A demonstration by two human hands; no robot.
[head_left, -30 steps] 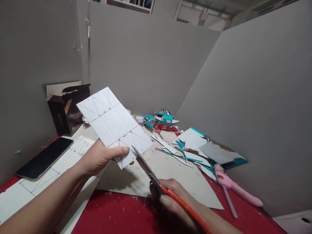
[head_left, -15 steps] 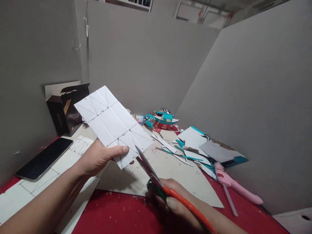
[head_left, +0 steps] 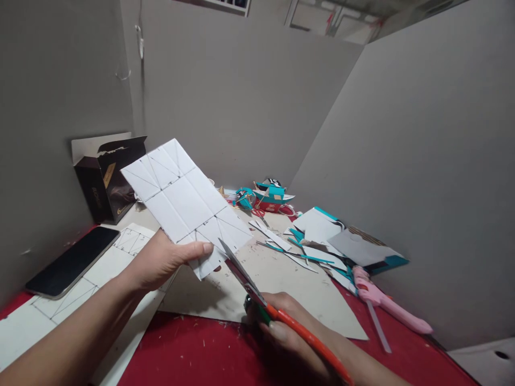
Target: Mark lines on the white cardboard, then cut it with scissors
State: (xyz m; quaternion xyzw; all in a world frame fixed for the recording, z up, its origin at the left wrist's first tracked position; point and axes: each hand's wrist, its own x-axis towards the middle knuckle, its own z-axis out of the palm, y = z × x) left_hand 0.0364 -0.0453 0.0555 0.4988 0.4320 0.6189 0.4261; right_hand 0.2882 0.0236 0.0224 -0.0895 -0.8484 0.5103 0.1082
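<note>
My left hand (head_left: 177, 257) grips a white card (head_left: 189, 198) near its lower edge, thumb on top and fingers underneath. Pencil-like dark lines, diagonals and creases mark the card, which is tilted above the table. In my right hand (head_left: 281, 327) is a pair of scissors (head_left: 249, 287) with orange and green handles. The blades point up and left, parted around the lower edge of the card, just right of my left thumb. One blade lies over the card's face; the other is partly hidden beneath it.
A phone (head_left: 74, 262) rests on a drawn sheet (head_left: 60, 305) at left, before a dark box (head_left: 107, 185). Card offcuts (head_left: 314, 246) and a pink glue gun (head_left: 390, 303) lie at right. Small teal card models (head_left: 271, 195) stand at the back. A large sheet (head_left: 306, 305) covers mid-table.
The scissors have shifted slightly up and left, their upper blade reaching further over the card. My left hand and the card stay nearly still.
</note>
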